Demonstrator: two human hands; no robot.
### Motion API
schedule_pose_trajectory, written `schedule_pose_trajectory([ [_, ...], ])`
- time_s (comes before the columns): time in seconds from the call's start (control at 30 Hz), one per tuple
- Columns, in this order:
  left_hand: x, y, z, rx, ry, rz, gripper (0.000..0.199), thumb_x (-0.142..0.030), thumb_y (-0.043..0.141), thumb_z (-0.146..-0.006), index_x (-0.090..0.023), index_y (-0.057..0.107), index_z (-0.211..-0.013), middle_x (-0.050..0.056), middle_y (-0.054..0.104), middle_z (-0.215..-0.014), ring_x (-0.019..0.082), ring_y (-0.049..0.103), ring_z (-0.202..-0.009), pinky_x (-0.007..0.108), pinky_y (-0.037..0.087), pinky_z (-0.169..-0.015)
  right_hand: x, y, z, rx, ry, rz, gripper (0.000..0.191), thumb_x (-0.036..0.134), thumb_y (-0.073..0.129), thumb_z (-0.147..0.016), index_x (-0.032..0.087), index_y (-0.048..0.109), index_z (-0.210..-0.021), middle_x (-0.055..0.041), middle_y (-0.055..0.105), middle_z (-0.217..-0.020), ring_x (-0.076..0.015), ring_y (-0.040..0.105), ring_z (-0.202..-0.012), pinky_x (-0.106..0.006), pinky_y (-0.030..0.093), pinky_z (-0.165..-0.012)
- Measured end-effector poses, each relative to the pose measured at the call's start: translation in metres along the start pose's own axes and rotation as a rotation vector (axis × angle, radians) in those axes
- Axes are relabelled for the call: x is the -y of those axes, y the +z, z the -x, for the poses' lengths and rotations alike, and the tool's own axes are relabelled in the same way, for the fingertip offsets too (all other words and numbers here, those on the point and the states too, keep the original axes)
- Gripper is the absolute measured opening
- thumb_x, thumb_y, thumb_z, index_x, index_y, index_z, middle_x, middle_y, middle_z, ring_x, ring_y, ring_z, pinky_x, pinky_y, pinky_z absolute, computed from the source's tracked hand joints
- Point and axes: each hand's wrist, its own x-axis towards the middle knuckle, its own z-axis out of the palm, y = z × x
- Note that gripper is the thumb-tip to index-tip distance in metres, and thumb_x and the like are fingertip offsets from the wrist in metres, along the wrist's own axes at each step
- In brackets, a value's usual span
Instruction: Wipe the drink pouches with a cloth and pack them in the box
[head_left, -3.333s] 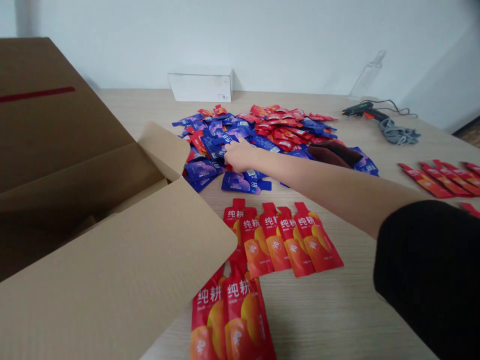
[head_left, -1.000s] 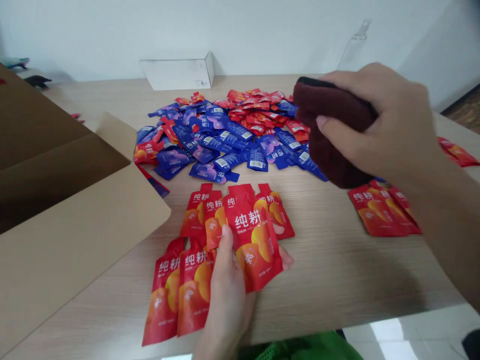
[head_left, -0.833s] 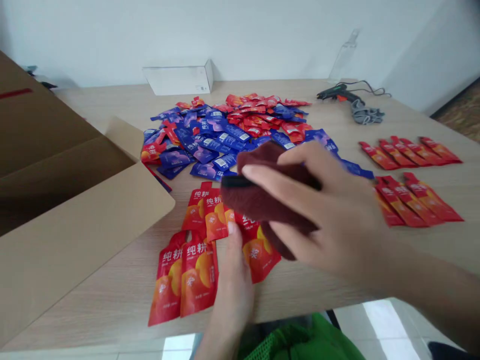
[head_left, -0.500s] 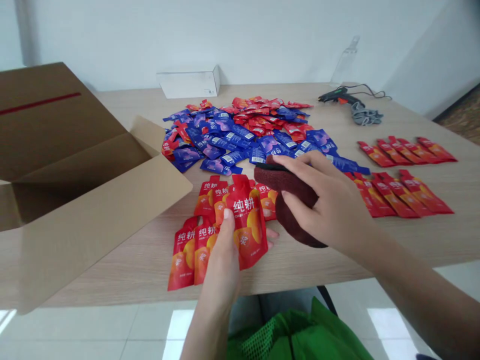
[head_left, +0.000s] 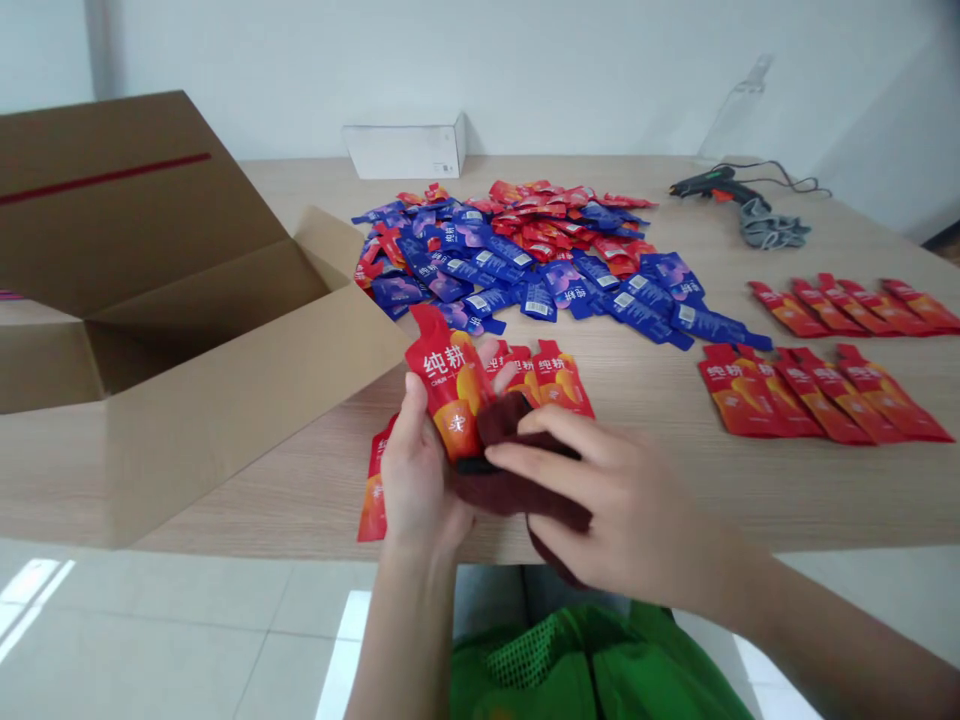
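My left hand holds up a red pouch printed with orange fruit, its thumb along the left edge. In my right hand is a bunched dark maroon cloth, pressed against the lower part of that pouch. Behind my hands, several similar red pouches lie overlapping on the table. Another red pouch lies to the left of my left wrist, partly covered by it.
An opened cardboard box stands at left. Blue and red pouches form a heap at the back, before a white box. Two rows of red pouches lie at right. A glue gun and grey cloth lie beyond.
My left hand has raised and tilted the red pouch leftward. My right hand has brought the maroon cloth down and left onto it. The view has shifted slightly.
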Motion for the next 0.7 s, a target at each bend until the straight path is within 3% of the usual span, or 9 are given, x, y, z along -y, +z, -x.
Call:
schedule_pose_trajectory([
  [0.1, 0.005, 0.005, 0.003, 0.021, -0.051, 0.022, 0.042, -0.041, 0.037, -0.102, -0.024, 0.075, -0.11, 0.003, 0.077, -0.111, 0.023, 0.058, -0.13, 0.038, 0.045, -0.112, 0.001, -0.015, -0.021, -0.16, 0.082, 0.05, 0.042, 0.021, 0.057, -0.089, 0.022, 0.061, -0.131, -0.0089, 0.061, -0.117, -0.0232, 0.063, -0.102, -0.037, 0.054, -0.081],
  [0.17, 0.007, 0.009, 0.004, 0.041, -0.028, 0.047, 0.039, -0.037, 0.038, -0.102, -0.026, 0.073, -0.114, 0.002, 0.076, -0.116, 0.022, 0.057, -0.131, 0.037, 0.043, -0.113, 0.002, -0.013, -0.034, -0.204, 0.106, 0.127, 0.045, 0.024, 0.056, -0.092, 0.024, 0.058, -0.138, -0.0109, 0.059, -0.118, -0.025, 0.062, -0.104, -0.037, 0.054, -0.078],
  [0.23, 0.006, 0.01, 0.004, 0.033, 0.021, 0.055, 0.039, -0.037, 0.039, -0.102, -0.024, 0.073, -0.115, 0.003, 0.076, -0.117, 0.022, 0.057, -0.131, 0.037, 0.042, -0.114, 0.003, -0.001, -0.037, -0.171, 0.071, 0.18, 0.045, 0.026, 0.055, -0.094, 0.028, 0.057, -0.139, -0.0126, 0.057, -0.118, -0.0267, 0.062, -0.104, -0.036, 0.054, -0.071],
  [0.33, 0.002, 0.007, 0.001, 0.014, 0.006, 0.042, 0.044, -0.044, 0.039, -0.101, -0.02, 0.073, -0.115, 0.006, 0.076, -0.117, 0.026, 0.055, -0.133, 0.041, 0.041, -0.115, 0.004, 0.016, -0.02, -0.021, -0.015, 0.183, 0.046, 0.025, 0.056, -0.093, 0.031, 0.059, -0.138, -0.0122, 0.057, -0.111, -0.0245, 0.064, -0.089, -0.034, 0.053, -0.061],
  [0.43, 0.003, 0.005, -0.001, -0.036, -0.073, 0.031, 0.05, -0.05, 0.035, -0.101, -0.019, 0.072, -0.117, 0.008, 0.074, -0.119, 0.027, 0.054, -0.134, 0.045, 0.041, -0.115, 0.003, 0.011, -0.002, 0.097, -0.016, 0.098, 0.045, 0.021, 0.054, -0.092, 0.033, 0.061, -0.134, -0.0096, 0.058, -0.108, -0.0205, 0.064, -0.081, -0.035, 0.055, -0.063],
  [0.57, 0.011, 0.008, -0.002, -0.09, -0.058, 0.005, 0.045, -0.047, 0.042, -0.099, -0.018, 0.074, -0.106, 0.007, 0.076, -0.113, 0.026, 0.056, -0.132, 0.039, 0.042, -0.114, 0.001, -0.008, -0.012, -0.041, 0.05, 0.038, 0.045, 0.019, 0.05, -0.094, 0.03, 0.061, -0.136, -0.0096, 0.057, -0.113, -0.022, 0.063, -0.097, -0.036, 0.055, -0.075],
  [0.63, 0.013, 0.01, -0.004, -0.072, -0.009, -0.013, 0.041, -0.045, 0.044, -0.099, -0.018, 0.074, -0.106, 0.006, 0.076, -0.115, 0.025, 0.055, -0.132, 0.036, 0.042, -0.113, 0.001, -0.006, -0.021, -0.113, 0.071, 0.092, 0.045, 0.02, 0.05, -0.093, 0.029, 0.061, -0.136, -0.0109, 0.056, -0.113, -0.0236, 0.062, -0.098, -0.036, 0.055, -0.073],
  [0.7, 0.012, 0.01, -0.006, -0.037, -0.006, -0.031, 0.042, -0.045, 0.043, -0.099, -0.018, 0.073, -0.11, 0.007, 0.074, -0.12, 0.026, 0.054, -0.134, 0.037, 0.044, -0.112, 0.001, 0.003, -0.021, -0.087, 0.065, 0.145, 0.046, 0.019, 0.053, -0.091, 0.03, 0.062, -0.135, -0.0116, 0.056, -0.112, -0.025, 0.062, -0.095, -0.034, 0.053, -0.066],
])
